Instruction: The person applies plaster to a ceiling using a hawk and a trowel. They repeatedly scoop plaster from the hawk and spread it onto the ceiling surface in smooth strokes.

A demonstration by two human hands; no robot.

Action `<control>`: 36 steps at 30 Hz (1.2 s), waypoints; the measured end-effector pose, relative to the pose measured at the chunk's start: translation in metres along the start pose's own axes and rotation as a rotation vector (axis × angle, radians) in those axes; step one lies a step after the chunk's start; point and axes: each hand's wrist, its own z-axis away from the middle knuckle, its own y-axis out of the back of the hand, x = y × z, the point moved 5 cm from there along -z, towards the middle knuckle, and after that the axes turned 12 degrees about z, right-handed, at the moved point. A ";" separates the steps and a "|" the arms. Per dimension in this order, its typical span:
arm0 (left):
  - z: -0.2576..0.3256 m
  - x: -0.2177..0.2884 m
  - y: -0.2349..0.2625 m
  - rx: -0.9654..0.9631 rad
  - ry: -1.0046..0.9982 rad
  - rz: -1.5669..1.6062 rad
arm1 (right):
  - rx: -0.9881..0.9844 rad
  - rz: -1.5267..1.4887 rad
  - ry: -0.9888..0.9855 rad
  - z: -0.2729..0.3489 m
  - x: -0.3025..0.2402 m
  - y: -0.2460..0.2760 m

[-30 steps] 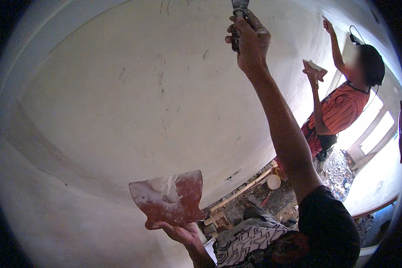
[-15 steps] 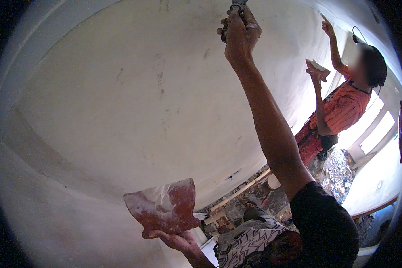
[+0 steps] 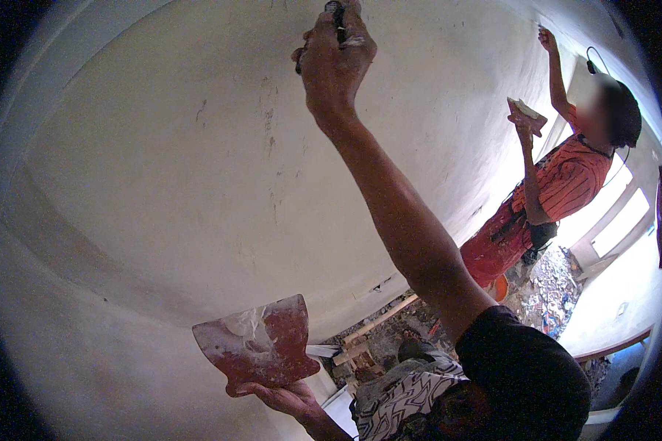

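High against the pale wall (image 3: 169,191), my right hand (image 3: 336,70) is wrapped round the dark handle of a putty knife (image 3: 336,13); its blade is out of the frame above. Low at the left, my left hand (image 3: 285,398) grips a reddish-brown putty board (image 3: 276,349) by its lower edge, thumb on the near face. White putty (image 3: 246,327) is smeared over the upper part of the board. Dried white smudges mark the back of my right hand.
At the right a co-worker (image 3: 566,180) in red faces the same wall, one arm raised, holding a similar board (image 3: 526,116) with white putty. Wooden strips (image 3: 379,323) and rubble (image 3: 555,283) lie on the floor below. A window (image 3: 621,220) is behind the co-worker.
My right hand has moved left along the wall with the putty knife. My left hand and the board have shifted slightly left. The co-worker's raised hand has changed from a pointing finger to closed fingers.
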 end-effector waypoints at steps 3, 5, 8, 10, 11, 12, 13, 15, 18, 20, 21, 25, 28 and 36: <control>-0.003 -0.001 0.003 0.010 0.002 0.021 | 0.043 -0.004 0.260 0.004 -0.001 -0.008; -0.005 0.000 0.004 -0.001 0.021 0.051 | 0.384 0.313 0.697 0.006 0.015 -0.012; -0.005 0.003 0.007 -0.035 0.030 0.093 | -0.030 0.059 0.274 0.014 0.028 -0.009; -0.006 0.002 0.012 -0.042 0.019 0.085 | -0.151 -0.091 0.099 0.030 0.015 0.005; -0.006 0.002 0.012 -0.037 0.021 0.090 | -0.188 -0.166 0.032 0.034 0.007 0.011; -0.006 0.003 0.010 -0.035 0.025 0.098 | -0.227 -0.207 -0.013 0.033 0.002 0.017; -0.006 0.005 0.009 -0.030 0.028 0.102 | -0.265 -0.249 -0.065 0.031 -0.002 0.025; -0.009 0.002 0.016 -0.038 0.044 0.042 | -0.367 -0.274 -0.152 0.022 -0.014 0.039; -0.010 0.004 0.020 -0.023 0.048 -0.006 | -0.504 -0.240 -0.188 0.009 -0.024 0.052; -0.012 0.000 0.018 -0.029 0.058 -0.008 | -0.577 -0.194 -0.164 -0.005 -0.032 0.061; -0.011 0.000 0.018 -0.031 0.054 -0.012 | -0.604 -0.162 -0.169 -0.009 -0.035 0.062; -0.008 -0.003 0.002 -0.059 0.124 0.075 | -0.780 -0.071 -0.173 -0.045 -0.041 0.068; -0.011 -0.004 0.011 -0.077 0.151 -0.010 | -0.727 0.111 -0.214 -0.048 -0.059 0.066; -0.009 -0.008 0.001 -0.075 0.190 0.078 | -0.625 0.187 -0.346 -0.054 -0.102 0.058</control>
